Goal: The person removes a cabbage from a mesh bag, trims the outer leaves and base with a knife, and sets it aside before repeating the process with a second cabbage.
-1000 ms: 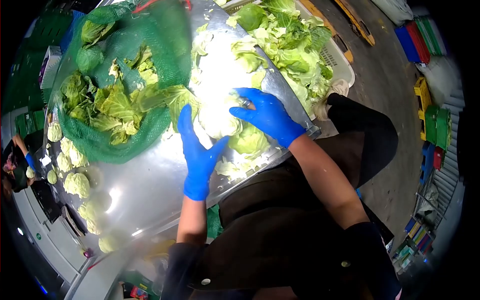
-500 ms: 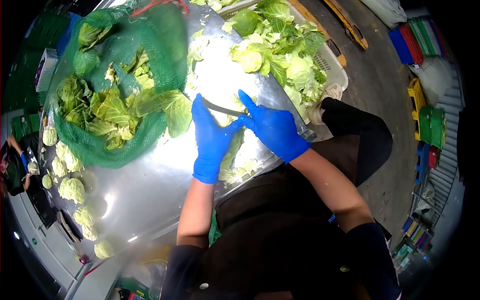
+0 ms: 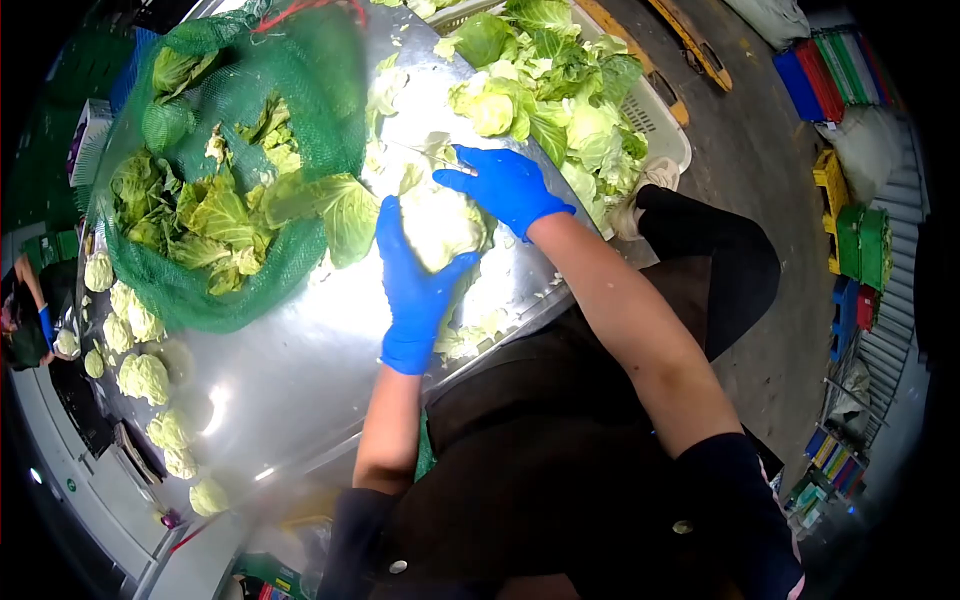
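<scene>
A pale cabbage head (image 3: 455,235) lies on the metal desk (image 3: 300,365) between the two gloved hands; the left hand (image 3: 420,285) is spread wide, thumb and fingers cupped around its near side, while the right hand (image 3: 505,190) bends over its far side, and whether those fingers grip anything cannot be told. A green mesh bag (image 3: 325,110) takes up much of the desk to the left, and a large outer leaf (image 3: 350,220) reaches from it to just beside the left fingertips. Scraps (image 3: 480,335) litter the surface near the front edge. Past the desk's right edge, a pale crate (image 3: 681,150) heaped with cabbage leaves (image 3: 590,120) crowds the right hand's side. Trimmed heads (image 3: 143,378) line the far left edge, near another person's gloved hand (image 3: 46,325). Bare metal stretches between the bag, those heads and the front edge, where the apron (image 3: 520,440) presses close.
</scene>
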Demonstrator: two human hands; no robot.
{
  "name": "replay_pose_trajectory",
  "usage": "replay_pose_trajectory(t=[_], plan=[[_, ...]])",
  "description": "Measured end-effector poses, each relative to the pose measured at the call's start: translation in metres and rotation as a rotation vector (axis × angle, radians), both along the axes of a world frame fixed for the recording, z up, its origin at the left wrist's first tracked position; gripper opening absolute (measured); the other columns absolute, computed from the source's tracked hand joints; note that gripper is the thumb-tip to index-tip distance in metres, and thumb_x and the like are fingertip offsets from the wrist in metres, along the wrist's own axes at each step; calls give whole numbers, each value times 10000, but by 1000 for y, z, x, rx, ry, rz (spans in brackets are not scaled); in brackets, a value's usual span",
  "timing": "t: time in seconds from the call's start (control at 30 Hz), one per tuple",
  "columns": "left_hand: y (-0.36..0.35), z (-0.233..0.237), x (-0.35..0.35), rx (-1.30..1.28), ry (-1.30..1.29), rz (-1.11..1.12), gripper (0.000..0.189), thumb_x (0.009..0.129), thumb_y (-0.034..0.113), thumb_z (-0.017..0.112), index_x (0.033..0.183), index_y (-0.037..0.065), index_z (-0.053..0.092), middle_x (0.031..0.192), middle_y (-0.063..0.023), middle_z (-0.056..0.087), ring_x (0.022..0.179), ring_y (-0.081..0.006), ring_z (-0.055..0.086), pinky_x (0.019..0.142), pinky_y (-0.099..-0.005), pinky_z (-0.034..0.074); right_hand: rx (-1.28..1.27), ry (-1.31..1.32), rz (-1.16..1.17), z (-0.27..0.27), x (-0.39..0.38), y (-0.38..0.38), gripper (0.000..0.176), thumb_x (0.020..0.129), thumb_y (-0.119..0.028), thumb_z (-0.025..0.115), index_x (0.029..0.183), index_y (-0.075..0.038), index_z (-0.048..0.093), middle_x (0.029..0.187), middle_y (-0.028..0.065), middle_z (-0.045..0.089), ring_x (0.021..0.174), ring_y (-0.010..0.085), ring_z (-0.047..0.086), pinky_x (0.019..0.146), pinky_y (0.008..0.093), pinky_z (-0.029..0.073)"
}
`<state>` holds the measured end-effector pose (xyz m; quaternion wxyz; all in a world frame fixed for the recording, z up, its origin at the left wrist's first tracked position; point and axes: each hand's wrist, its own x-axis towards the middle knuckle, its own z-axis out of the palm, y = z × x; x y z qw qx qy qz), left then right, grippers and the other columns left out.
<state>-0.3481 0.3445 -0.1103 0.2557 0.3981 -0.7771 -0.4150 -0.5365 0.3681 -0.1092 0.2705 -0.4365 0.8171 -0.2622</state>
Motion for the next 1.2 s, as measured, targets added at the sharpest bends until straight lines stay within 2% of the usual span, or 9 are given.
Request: replay_pose_trajectory(t=[0.13, 0.17, 0.3, 0.4, 0.5, 0.6, 0.87, 1.07, 1.2], plan=[[0, -11, 42, 173, 176, -21, 1130, 641, 275, 897, 1505, -19, 233, 1528, -193, 320, 1400, -334, 338, 1165, -427, 273, -90, -10, -43, -48, 1, 4, 510, 852, -506, 615, 1139, -91, 693, 1075, 144, 704, 996, 334, 656, 878, 400, 510], [2, -11, 47, 147, 167, -20, 1118, 656, 273, 894, 1508, -16, 230, 1535, -179, 315, 1405, -319, 331, 1171, -416, 264, 82, -420, -150, -55, -10, 4, 480, 835, -476, 635, 1039, -49, 720, 954, 151, 724, 885, 328, 684, 808, 402, 529], [9, -1, 48, 166, 119, 2, 1118, 669, 270, 890, 1511, -21, 215, 1536, -190, 304, 1415, -318, 315, 1174, -413, 252, 139, -398, -106, 0, 9, 28, 606, 807, -581, 683, 763, 22, 702, 782, 204, 696, 736, 322, 683, 728, 406, 529], [13, 4, 39, 173, 57, 8, 1173, 659, 298, 898, 1519, -27, 170, 1548, -217, 255, 1430, -333, 278, 1179, -414, 233, 14, -67, -1, 43, 46, 40, 539, 774, -492, 765, 1011, -11, 706, 797, 180, 699, 779, 320, 687, 713, 395, 532], [15, 10, 28, 213, -13, 69, 1263, 636, 341, 910, 1527, -33, 96, 1563, -258, 156, 1453, -363, 200, 1187, -420, 204, -36, -135, 55, 31, 44, 43, 554, 742, -495, 752, 957, 10, 684, 739, 179, 665, 741, 348, 675, 685, 425, 531], [16, 3, 26, 35, -71, 89, 1223, 642, 232, 912, 1534, 1, 107, 1539, -206, 218, 1408, -302, 287, 1164, -408, 260, -86, -148, 105, 29, 43, 51, 468, 746, -416, 752, 946, 1, 688, 743, 166, 667, 728, 351, 673, 680, 426, 531], [13, 7, 38, 216, 93, 259, 1100, 634, 189, 883, 1510, 4, 244, 1459, -183, 358, 1342, -299, 376, 1134, -400, 307, -223, -249, -100, -1, 44, 66, 249, 812, -204, 672, 1016, -61, 685, 771, 148, 688, 730, 323, 691, 647, 392, 539], [11, 29, 37, 486, 418, 227, 986, 618, 2, 765, 1500, 30, 325, 1477, -118, 404, 1335, -237, 417, 1126, -359, 337, -139, -46, -371, -24, -14, 70, 306, 800, -271, 674, 1034, -76, 695, 768, 169, 691, 723, 356, 684, 639, 429, 535], [12, 34, 32, 404, 403, 198, 1028, 613, -6, 810, 1507, 48, 305, 1477, -123, 387, 1338, -248, 395, 1134, -372, 319, -108, -160, -241, 55, 16, 62, 505, 797, -464, 737, 1011, -11, 677, 777, 193, 675, 731, 342, 675, 669, 420, 525]])
